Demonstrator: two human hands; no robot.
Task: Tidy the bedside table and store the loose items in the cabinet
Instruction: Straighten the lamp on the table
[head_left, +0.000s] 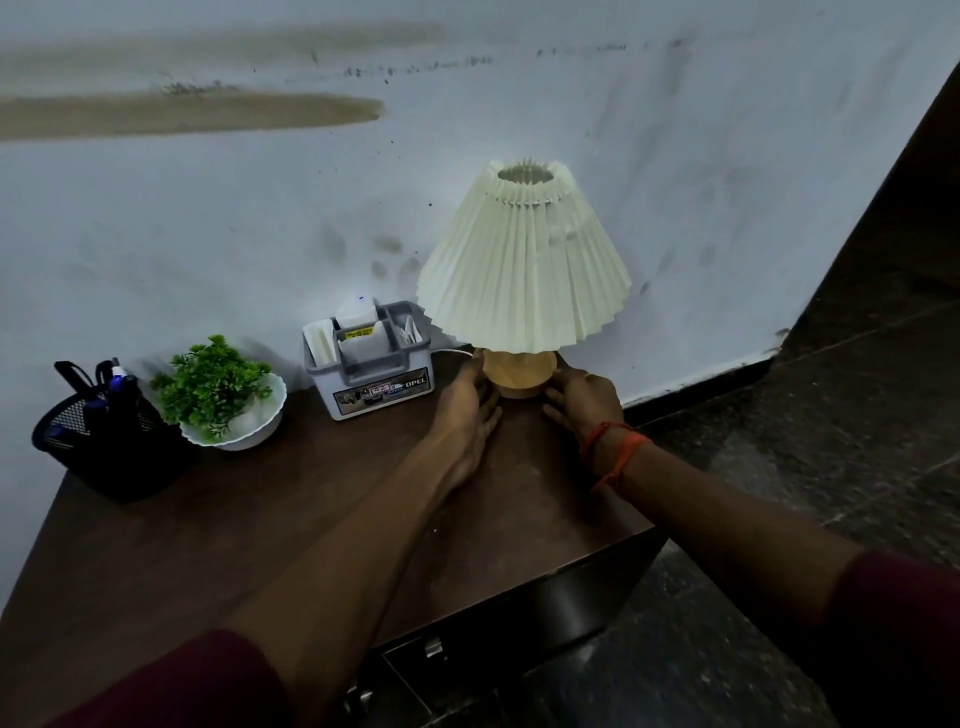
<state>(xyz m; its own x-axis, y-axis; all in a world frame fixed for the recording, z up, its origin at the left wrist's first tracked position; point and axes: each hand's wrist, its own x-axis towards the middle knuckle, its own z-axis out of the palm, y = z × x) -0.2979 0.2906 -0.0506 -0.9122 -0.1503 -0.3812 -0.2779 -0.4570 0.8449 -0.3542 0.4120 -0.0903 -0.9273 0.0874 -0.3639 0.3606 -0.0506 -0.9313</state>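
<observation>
Lamp (522, 265) upright on table (260, 519), far right corner, long axis vertical, shade opening up. My left hand (470, 395) flat, fingers straight against base's left side; right hand (582, 400) fingers bent at base's right, grip unclear.

Noted a pale blue-white wall (675, 130) across the upper frame, scuffed with dark specks. I logged a long brown smear (197, 111) at upper left and grey smudges (387, 254) near centre. Dark stone floor tiles (831, 441) filled the lower right; a dark panel (930, 182) cut the upper right corner.
</observation>
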